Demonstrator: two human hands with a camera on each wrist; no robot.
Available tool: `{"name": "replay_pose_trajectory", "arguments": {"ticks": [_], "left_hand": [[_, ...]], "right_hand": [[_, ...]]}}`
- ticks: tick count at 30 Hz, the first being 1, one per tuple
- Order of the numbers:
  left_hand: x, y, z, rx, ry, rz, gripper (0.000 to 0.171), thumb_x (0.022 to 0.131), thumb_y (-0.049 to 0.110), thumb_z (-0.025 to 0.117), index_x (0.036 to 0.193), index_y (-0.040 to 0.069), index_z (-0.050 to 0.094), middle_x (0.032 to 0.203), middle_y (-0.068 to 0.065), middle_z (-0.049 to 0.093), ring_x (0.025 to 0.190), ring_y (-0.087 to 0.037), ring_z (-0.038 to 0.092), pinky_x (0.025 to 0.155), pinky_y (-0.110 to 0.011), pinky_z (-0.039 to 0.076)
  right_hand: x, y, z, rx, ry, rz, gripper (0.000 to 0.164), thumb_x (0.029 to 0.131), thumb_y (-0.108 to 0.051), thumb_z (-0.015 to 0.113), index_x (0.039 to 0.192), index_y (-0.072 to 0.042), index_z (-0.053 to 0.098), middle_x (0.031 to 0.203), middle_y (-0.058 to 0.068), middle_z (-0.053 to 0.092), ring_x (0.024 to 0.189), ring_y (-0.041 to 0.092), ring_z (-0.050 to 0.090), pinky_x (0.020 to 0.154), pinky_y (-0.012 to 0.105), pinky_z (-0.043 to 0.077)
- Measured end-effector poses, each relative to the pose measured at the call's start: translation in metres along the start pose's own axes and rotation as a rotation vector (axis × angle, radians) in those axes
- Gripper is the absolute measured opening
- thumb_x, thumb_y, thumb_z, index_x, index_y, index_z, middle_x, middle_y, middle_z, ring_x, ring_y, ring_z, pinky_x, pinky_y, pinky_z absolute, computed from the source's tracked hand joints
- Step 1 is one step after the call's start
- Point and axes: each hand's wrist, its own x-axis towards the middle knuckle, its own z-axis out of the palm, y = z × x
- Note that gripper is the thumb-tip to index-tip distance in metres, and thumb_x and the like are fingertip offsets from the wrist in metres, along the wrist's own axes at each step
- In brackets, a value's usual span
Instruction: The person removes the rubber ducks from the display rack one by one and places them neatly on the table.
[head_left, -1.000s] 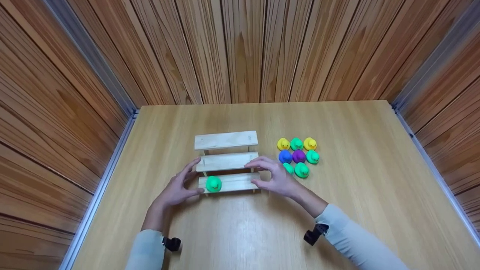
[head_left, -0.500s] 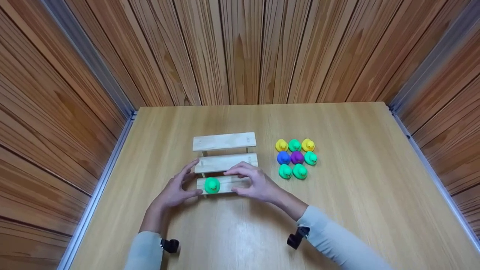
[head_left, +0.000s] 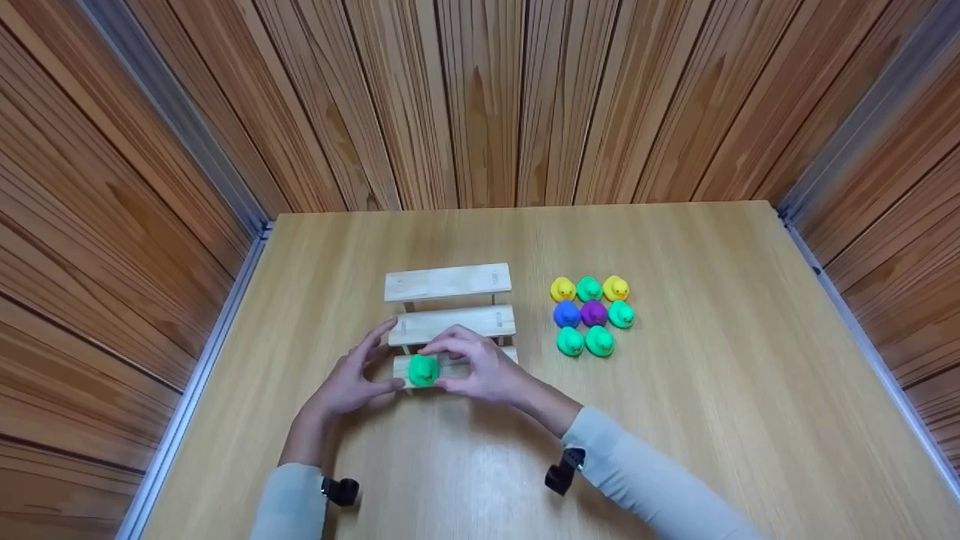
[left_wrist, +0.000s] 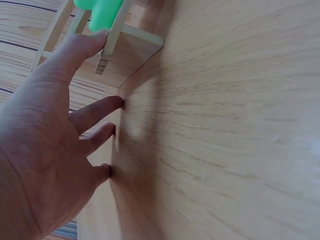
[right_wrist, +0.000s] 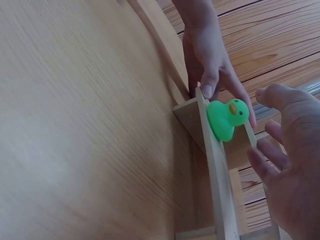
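Note:
A green rubber duck (head_left: 424,370) sits near the left end of the lowest step of a three-tier wooden stand (head_left: 450,324). My left hand (head_left: 352,379) is at the stand's left end, its thumb touching the front edge of the lowest step and its index finger reaching the middle step. In the left wrist view, the other fingers (left_wrist: 95,112) stretch down to the tabletop. My right hand (head_left: 476,367) is just right of the duck, thumb and fingers spread toward it. A small gap between that hand and the duck (right_wrist: 227,119) shows in the right wrist view.
Several more ducks stand in rows right of the stand: yellow (head_left: 563,289), green (head_left: 600,342), blue (head_left: 567,314) and purple (head_left: 594,313). Wood-plank walls (head_left: 480,105) enclose the table (head_left: 712,337) at the back and sides.
My right hand has moved left along the lowest step, from its right end to beside the green duck. My left hand stays at the stand's left end.

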Motion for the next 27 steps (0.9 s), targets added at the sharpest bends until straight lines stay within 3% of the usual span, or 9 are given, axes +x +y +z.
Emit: {"name": "replay_pose_trajectory", "arguments": {"ticks": [5,12,21,27], "left_hand": [[0.0,0.0,0.0,-0.01,0.0,0.007,0.101,0.1,0.023,0.088,0.176,0.049,0.026,0.191,-0.011,0.023,0.172,-0.05,0.032,0.138,-0.077,0.025],[0.0,0.0,0.0,-0.008,-0.001,0.019,0.101,0.1,0.024,0.088,0.176,0.048,0.027,0.189,-0.012,0.027,0.171,-0.05,0.035,0.137,-0.079,0.024],[-0.001,0.0,0.001,0.003,0.006,0.044,0.101,0.1,0.021,0.088,0.178,0.041,0.027,0.186,-0.017,0.033,0.169,-0.053,0.038,0.135,-0.08,0.026],[-0.001,0.0,0.001,-0.001,0.004,0.031,0.101,0.1,0.022,0.088,0.177,0.045,0.027,0.188,-0.015,0.03,0.17,-0.051,0.037,0.136,-0.079,0.026]], "right_hand": [[0.005,0.002,0.009,-0.014,-0.023,0.001,0.043,0.101,-0.011,0.084,0.143,-0.008,0.075,0.142,0.016,0.068,0.135,0.031,0.068,0.119,0.046,0.058],[0.008,0.008,0.021,-0.057,-0.032,-0.013,0.044,0.1,-0.008,0.084,0.143,-0.01,0.075,0.142,0.015,0.068,0.133,0.03,0.069,0.118,0.038,0.058],[0.005,0.009,0.027,-0.067,-0.056,0.035,0.043,0.102,-0.009,0.082,0.144,-0.011,0.074,0.147,0.017,0.066,0.137,0.033,0.066,0.117,0.048,0.06],[0.004,0.01,0.027,-0.063,-0.056,0.044,0.039,0.102,-0.009,0.081,0.141,-0.009,0.076,0.146,0.017,0.067,0.135,0.033,0.067,0.115,0.049,0.061]]}}
